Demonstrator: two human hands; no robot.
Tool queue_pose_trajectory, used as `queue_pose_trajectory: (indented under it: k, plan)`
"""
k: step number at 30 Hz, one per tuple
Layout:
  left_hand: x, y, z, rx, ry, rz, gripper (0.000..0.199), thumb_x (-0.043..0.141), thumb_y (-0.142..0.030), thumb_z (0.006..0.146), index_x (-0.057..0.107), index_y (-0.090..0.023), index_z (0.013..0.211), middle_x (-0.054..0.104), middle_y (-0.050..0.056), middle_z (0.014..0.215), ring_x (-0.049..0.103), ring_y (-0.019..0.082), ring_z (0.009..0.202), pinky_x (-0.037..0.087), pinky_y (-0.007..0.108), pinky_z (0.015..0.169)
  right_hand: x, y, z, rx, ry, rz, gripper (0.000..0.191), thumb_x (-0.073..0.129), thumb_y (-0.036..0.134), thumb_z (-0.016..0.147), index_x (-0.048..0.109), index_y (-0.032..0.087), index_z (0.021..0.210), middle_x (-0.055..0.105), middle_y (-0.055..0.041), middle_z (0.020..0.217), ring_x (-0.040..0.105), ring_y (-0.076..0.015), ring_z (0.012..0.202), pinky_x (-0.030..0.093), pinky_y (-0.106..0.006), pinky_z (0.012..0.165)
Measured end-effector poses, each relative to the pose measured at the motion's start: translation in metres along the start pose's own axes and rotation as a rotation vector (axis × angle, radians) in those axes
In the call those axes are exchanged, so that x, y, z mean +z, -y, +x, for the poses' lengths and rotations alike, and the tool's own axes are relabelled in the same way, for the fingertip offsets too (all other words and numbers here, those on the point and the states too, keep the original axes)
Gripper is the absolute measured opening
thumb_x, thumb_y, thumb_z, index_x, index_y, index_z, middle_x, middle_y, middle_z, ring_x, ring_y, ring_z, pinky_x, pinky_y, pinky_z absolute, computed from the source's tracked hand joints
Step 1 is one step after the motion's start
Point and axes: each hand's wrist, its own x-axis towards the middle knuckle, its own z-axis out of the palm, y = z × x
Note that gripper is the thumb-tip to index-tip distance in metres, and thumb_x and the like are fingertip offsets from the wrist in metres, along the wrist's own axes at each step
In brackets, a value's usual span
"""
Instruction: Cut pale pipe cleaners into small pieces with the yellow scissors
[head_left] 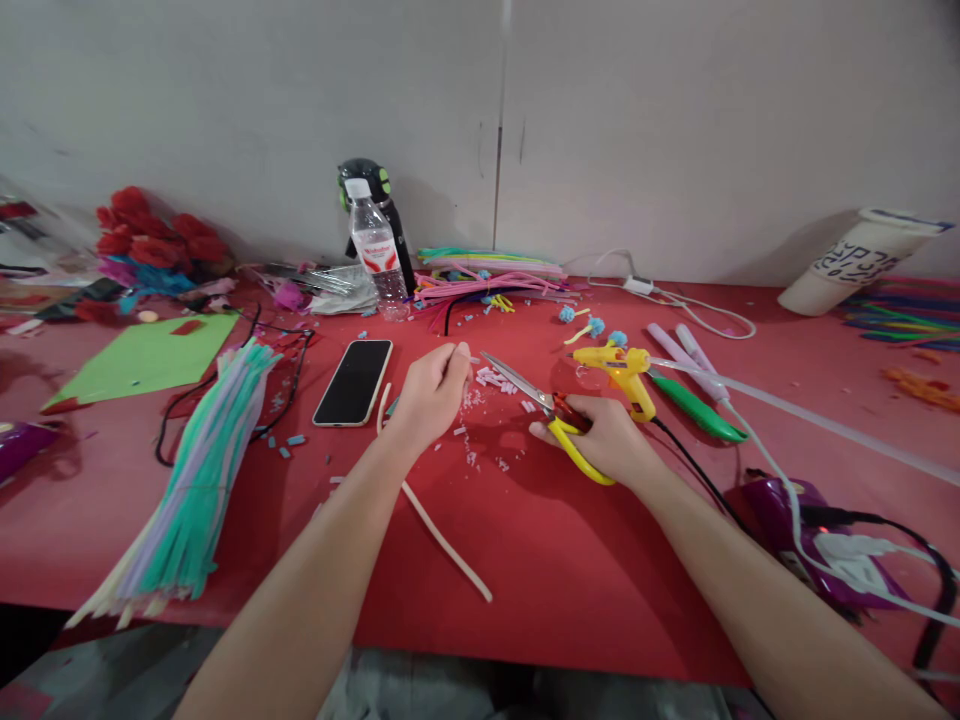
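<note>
My left hand [441, 388] is closed in a pinch, and a short pale lilac end of what looks like a pipe cleaner [475, 360] pokes out from its fingertips. In my right hand [600, 435] is a pair of scissors [517, 378] with red and yellow handles. The blades point toward the left hand, their tips just short of it. Below and between the hands lie short lilac cut pieces [495, 379] and fine fluff. A long cream pipe cleaner [446, 540] curves across the red table, passing under my left wrist.
A phone [352, 383] and a bundle of green, lilac and cream pipe cleaners [191, 490] lie left. A yellow glue gun [619, 372], green-handled tool [697, 408] and purple power block [817, 545] with cables are right. Behind stand a bottle [377, 250] and a tilted cup [847, 262].
</note>
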Motion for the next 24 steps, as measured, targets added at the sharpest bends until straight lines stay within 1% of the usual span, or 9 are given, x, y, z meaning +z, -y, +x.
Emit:
queue_pose_trajectory:
  k: [6, 19, 24]
  plan:
    - [0.0, -0.0027, -0.0006, 0.008, -0.009, -0.015, 0.045, 0.037, -0.042, 0.099, 0.047, -0.019, 0.063, 0.049, -0.003, 0.054, 0.045, 0.01, 0.051, 0.034, 0.026, 0.056, 0.0012, -0.0019, -0.0001, -0.008, 0.013, -0.029, 0.055, 0.073, 0.059, 0.068, 0.035, 0.02, 0.061, 0.03, 0.0059, 0.058, 0.026, -0.0088, 0.055, 0.023, -0.022, 0.047]
    - [0.0005, -0.0053, -0.0015, 0.0, 0.022, -0.022, 0.046, 0.036, -0.043, 0.1, 0.048, -0.018, 0.063, 0.049, -0.003, 0.055, 0.046, 0.01, 0.052, 0.035, 0.025, 0.057, 0.0022, -0.0043, 0.0012, -0.005, 0.024, -0.021, 0.058, 0.07, 0.066, 0.068, 0.035, 0.02, 0.06, 0.03, 0.0056, 0.057, 0.026, -0.0088, 0.055, 0.023, -0.022, 0.046]
    - [0.0004, -0.0068, -0.0024, -0.006, 0.033, -0.023, 0.046, 0.035, -0.043, 0.1, 0.047, -0.018, 0.063, 0.049, -0.002, 0.055, 0.045, 0.01, 0.051, 0.035, 0.025, 0.056, 0.0029, -0.0065, 0.0034, 0.016, 0.019, -0.028, 0.057, 0.071, 0.065, 0.067, 0.038, 0.019, 0.059, 0.03, 0.0054, 0.057, 0.026, -0.0087, 0.055, 0.023, -0.022, 0.046]
